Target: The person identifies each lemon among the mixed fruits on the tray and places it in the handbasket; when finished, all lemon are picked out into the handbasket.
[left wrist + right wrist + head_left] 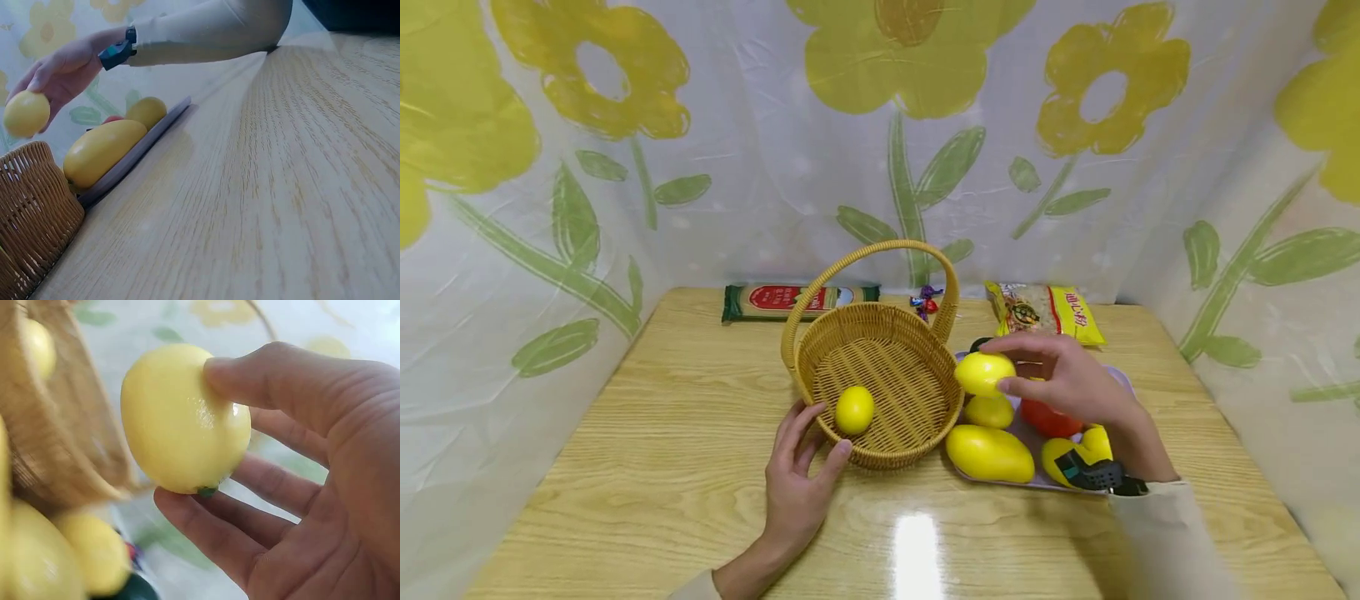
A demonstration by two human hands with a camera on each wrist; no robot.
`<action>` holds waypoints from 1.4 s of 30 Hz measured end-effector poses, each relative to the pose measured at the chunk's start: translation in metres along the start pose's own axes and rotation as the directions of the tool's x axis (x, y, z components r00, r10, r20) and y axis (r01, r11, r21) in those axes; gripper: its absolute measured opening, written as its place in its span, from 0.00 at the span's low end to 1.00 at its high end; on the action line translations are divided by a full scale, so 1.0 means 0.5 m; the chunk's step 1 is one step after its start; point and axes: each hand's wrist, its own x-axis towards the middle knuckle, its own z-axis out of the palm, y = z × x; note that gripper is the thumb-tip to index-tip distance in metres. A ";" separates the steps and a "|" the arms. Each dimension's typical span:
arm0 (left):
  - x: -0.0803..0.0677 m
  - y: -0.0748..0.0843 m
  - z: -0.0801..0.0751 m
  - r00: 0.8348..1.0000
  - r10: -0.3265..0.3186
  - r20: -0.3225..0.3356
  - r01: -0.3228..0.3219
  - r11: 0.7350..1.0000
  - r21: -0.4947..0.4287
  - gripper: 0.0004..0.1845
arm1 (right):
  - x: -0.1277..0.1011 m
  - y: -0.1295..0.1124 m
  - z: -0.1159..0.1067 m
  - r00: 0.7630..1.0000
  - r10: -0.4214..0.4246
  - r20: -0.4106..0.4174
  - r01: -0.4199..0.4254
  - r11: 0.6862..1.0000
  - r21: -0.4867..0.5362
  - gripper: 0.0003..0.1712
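My right hand point(1067, 379) pinches a glossy lemon point(181, 419) between thumb and fingertips, a green spot on its end. It holds the lemon above the lilac tray point(1123, 379), close beside the right rim of the wicker basket point(887, 454). A second lemon point(854, 410) lies inside the basket at the front left. Relaxed fingers of my left hand point(797, 475) touch the basket's front-left rim, with the thumb apart from them. The left wrist view leaves that hand out.
On the tray are a mango point(990, 454), another lemon point(989, 412), a red item point(1049, 419) and more yellow fruit point(1067, 458). Behind lie a green packet point(760, 302), small wrapped sweets point(927, 300) and a yellow food bag point(1045, 312). The basket's handle point(895, 244) arches upward.
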 end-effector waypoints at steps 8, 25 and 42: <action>-0.001 -0.001 0.001 1.000 -0.003 -0.004 0.003 1.000 0.016 0.31 | 0.044 -0.020 0.119 0.990 -0.071 0.123 0.084 0.991 -0.105 0.24; 0.001 -0.005 -0.001 1.000 0.005 0.001 -0.005 1.000 0.013 0.32 | 0.038 -0.022 0.103 0.989 -0.115 0.087 0.114 0.993 0.020 0.23; 0.000 0.000 0.000 1.000 -0.017 -0.002 0.017 1.000 0.010 0.33 | -0.070 0.146 -0.098 0.934 0.285 -0.215 -0.297 0.954 -0.028 0.25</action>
